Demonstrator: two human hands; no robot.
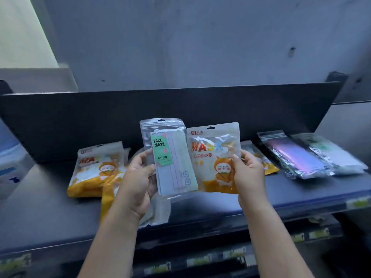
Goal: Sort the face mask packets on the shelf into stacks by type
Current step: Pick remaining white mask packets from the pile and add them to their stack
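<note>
My left hand [138, 177] grips a clear packet with a green "FACE MASK" label [170, 157], held upright above the shelf. My right hand [249, 173] grips an orange cartoon "MASK" packet [212, 157] upright beside it, their edges touching. On the dark shelf [220, 203] at the left lies a pile of orange cartoon packets [94, 171]. Another orange packet [269, 167] lies partly hidden behind my right hand. At the right lie a clear packet with purple masks [291, 157] and a clear packet with pale masks [337, 155]. A clear packet [158, 209] lies under my left wrist.
The shelf has a tall dark back panel [160, 109] and a grey wall behind it. Lower shelf edges with price labels [200, 261] run below the front lip. A pale blue object [12, 157] stands at the far left.
</note>
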